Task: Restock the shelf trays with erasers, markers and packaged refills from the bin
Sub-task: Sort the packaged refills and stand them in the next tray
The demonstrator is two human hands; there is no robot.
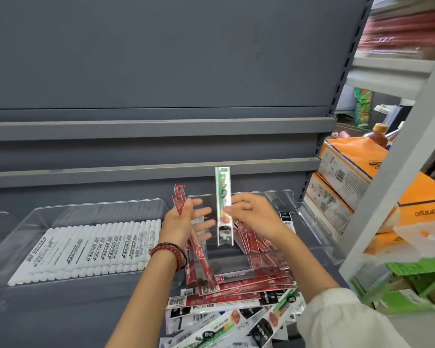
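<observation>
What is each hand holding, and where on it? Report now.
Left hand grips red refill packs near their upper ends. Right hand pinches the upright green-and-white refill pack at mid-length on its side edge.

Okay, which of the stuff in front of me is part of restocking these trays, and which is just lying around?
Part of the job:
- green refill pack in the right hand
- red refill packs in the left hand
- white markers in their clear tray
- loose packs on the shelf

Just lying about:
- orange boxes
- brown bottle
</observation>
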